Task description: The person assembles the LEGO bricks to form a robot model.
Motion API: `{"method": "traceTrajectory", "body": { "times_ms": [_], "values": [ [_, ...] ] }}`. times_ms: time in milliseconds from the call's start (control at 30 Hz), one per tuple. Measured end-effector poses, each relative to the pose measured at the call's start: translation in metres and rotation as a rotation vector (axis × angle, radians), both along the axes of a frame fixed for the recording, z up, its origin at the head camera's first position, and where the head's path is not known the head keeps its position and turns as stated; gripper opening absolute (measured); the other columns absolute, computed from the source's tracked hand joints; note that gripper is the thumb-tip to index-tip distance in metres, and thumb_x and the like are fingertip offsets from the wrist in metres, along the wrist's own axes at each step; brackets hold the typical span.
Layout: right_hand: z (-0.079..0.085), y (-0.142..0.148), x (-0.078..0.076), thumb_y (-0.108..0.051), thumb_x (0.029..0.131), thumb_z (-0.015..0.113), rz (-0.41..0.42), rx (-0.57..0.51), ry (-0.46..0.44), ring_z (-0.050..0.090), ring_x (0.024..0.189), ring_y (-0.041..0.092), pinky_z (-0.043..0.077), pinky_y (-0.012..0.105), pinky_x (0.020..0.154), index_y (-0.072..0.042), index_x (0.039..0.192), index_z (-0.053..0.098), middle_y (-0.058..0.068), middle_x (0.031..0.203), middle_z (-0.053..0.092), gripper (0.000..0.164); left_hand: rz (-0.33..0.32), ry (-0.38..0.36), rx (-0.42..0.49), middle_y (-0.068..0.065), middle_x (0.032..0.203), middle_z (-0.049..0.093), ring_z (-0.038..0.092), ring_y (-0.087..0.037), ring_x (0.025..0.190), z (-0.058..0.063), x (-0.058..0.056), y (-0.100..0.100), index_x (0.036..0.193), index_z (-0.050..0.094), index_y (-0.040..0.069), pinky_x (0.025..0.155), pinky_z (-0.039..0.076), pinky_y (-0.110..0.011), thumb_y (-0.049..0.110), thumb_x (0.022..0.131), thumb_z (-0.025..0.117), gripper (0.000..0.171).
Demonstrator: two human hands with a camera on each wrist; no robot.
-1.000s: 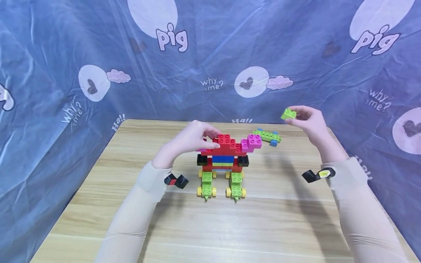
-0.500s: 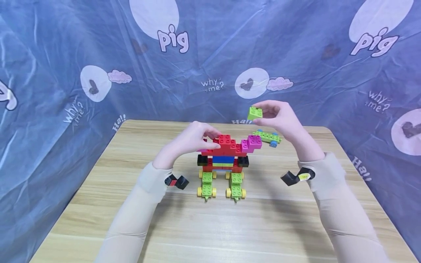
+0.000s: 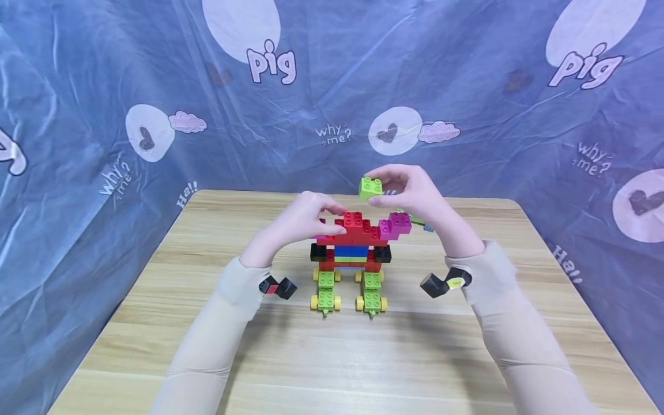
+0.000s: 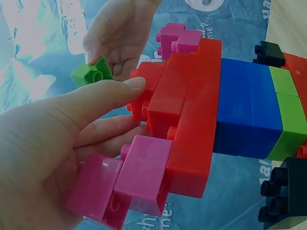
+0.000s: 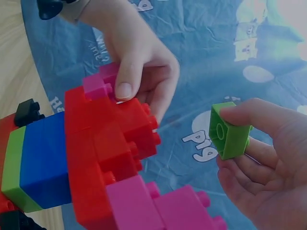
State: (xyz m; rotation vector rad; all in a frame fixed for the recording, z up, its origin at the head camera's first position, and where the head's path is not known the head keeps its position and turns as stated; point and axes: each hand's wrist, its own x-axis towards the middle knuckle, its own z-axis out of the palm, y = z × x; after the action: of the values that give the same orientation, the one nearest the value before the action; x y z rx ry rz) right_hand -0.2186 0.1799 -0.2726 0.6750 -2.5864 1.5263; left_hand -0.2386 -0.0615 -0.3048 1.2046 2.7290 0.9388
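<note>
A toy-brick figure (image 3: 351, 252) stands upright mid-table, with red bricks on top, pink bricks out to both sides, a blue and green middle, black bricks at the sides and green wheeled bases below. My left hand (image 3: 301, 219) grips its red top from the left; in the left wrist view the thumb lies along a red brick (image 4: 146, 81). Between thumb and fingers my right hand (image 3: 412, 190) pinches a light green brick (image 5: 230, 132), studs up, just above the figure's red top and apart from it. The brick's hollow underside shows in the right wrist view.
Behind my right forearm, a green wheeled base (image 3: 415, 218) with blue wheels is mostly hidden on the wooden table (image 3: 218, 369). A blue printed cloth (image 3: 311, 75) hangs along the back and sides of the table.
My right hand has carried the green brick leftward from beyond the wheeled base to over the figure's top. My left hand has kept its hold on the figure, which stands in the same place.
</note>
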Motion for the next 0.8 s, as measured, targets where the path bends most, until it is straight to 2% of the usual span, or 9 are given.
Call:
{"method": "traceTrajectory", "body": {
  "times_ms": [133, 400, 800],
  "values": [
    [-0.004, -0.005, -0.002, -0.011, 0.081, 0.077, 0.012, 0.047, -0.010, 0.067, 0.091, 0.014, 0.053, 0.025, 0.084, -0.003, 0.122, 0.064, 0.013, 0.106, 0.069, 0.044, 0.006, -0.002, -0.008, -0.007, 0.109, 0.072, 0.067, -0.021, 0.100, 0.000, 0.000, -0.001, 0.115, 0.071, 0.007, 0.082, 0.056, -0.031, 0.027, 0.080, 0.079, 0.041],
    [-0.010, -0.014, -0.002, -0.014, 0.079, 0.078, 0.044, 0.125, -0.049, 0.066, 0.101, 0.026, 0.051, 0.045, 0.095, -0.004, 0.122, 0.064, 0.014, 0.110, 0.069, 0.046, 0.018, 0.004, -0.035, -0.006, 0.109, 0.072, 0.067, -0.019, 0.099, 0.000, 0.000, -0.002, 0.114, 0.071, 0.007, 0.086, 0.055, -0.032, 0.030, 0.081, 0.078, 0.041],
    [-0.013, -0.017, 0.000, -0.015, 0.077, 0.080, 0.085, 0.214, -0.044, 0.067, 0.104, 0.028, 0.051, 0.046, 0.095, -0.005, 0.120, 0.067, 0.013, 0.114, 0.070, 0.046, 0.007, 0.005, -0.043, -0.005, 0.106, 0.073, 0.067, -0.018, 0.096, -0.004, -0.002, -0.001, 0.112, 0.073, 0.008, 0.083, 0.056, -0.032, 0.030, 0.081, 0.078, 0.039]
  ]
}}
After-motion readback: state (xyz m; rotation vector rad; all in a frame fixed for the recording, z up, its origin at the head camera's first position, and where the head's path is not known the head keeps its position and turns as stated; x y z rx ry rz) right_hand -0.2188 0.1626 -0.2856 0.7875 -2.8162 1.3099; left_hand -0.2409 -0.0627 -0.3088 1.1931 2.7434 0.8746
